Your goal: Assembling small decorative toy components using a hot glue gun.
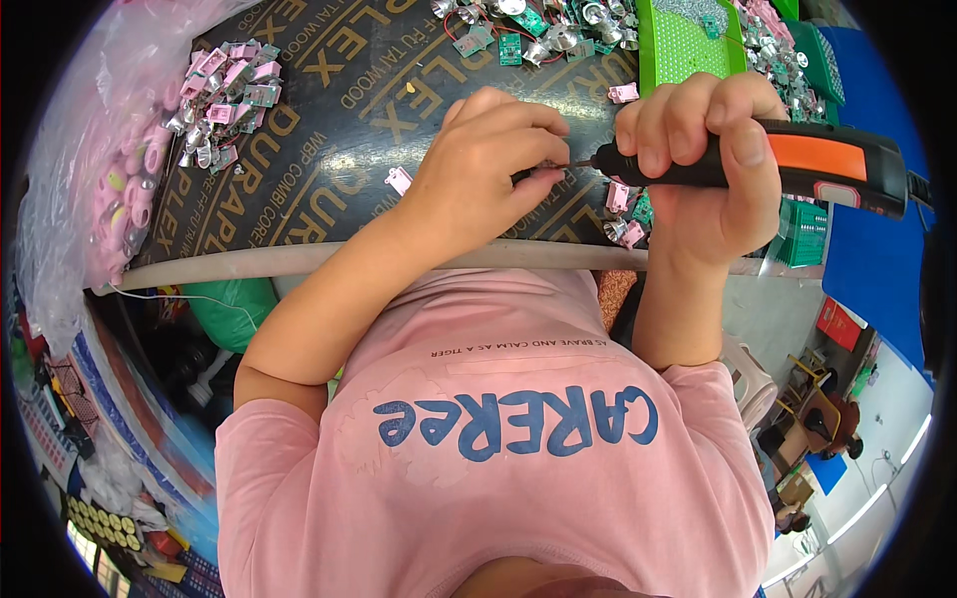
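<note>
The left hand point(488, 159), at twelve o'clock, pinches a small dark part point(554, 166) between thumb and fingers just above the tabletop point(369, 100); most of that part is hidden by the fingertips. The right hand point(713, 130), at two o'clock, is wrapped around a black-and-orange electric screwdriver point(822, 157), held nearly level with its bit toward nine o'clock. The bit reaches the left fingertips, though whether it sits in a screw cannot be told.

Work on this one piece looks to be midway. At ten o'clock lies a heap of pink plastic housings point(224, 95) mixed with silver reflectors and green boards; these seem to be joined units, probably the finished ones. A lone pink housing point(399, 180) lies at eleven o'clock, near the left forearm, and a few pink-and-silver units point(625, 214) sit at two o'clock, just below the screwdriver's nose.

Much appears left: wired reflectors and circuit boards point(558, 38) without housings spread between twelve and one o'clock, beside a bright green tray point(670, 50), with another reflector heap point(783, 70) at two o'clock. A clear bag of pink parts point(130, 189) stands between nine and ten o'clock.
</note>
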`<state>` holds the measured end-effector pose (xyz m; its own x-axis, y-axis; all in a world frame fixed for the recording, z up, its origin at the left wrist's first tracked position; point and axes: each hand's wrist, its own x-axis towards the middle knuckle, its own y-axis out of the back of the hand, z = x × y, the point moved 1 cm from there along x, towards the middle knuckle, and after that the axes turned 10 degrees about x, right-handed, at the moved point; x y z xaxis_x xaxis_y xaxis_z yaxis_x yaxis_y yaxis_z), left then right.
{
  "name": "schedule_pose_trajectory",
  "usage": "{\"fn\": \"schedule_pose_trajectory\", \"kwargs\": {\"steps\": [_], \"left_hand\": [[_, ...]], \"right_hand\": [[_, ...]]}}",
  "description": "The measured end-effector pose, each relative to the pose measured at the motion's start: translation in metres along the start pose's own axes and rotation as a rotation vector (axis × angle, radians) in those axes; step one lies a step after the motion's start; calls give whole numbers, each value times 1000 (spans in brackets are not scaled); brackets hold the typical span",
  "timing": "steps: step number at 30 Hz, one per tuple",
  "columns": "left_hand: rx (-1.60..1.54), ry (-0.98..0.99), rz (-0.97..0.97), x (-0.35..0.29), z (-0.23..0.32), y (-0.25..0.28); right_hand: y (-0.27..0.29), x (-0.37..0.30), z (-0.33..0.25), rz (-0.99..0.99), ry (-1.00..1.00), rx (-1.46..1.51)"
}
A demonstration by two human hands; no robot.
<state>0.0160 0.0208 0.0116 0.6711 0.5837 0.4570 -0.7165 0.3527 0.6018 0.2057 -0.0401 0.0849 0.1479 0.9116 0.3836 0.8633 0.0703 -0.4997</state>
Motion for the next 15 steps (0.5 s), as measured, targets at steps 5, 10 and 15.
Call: {"fn": "schedule_pose_trajectory", "kwargs": {"steps": [5,10,15], "left_hand": [[36,-2,-12,-1,1,0],[67,46,-35,2,8,1],[133,31,-53,3,10,3]], "right_hand": [[1,-1,-2,-23,12,11],[-4,-4,-2,-39,37,-42],[-5,-3,0,-29,44,-60]]}}
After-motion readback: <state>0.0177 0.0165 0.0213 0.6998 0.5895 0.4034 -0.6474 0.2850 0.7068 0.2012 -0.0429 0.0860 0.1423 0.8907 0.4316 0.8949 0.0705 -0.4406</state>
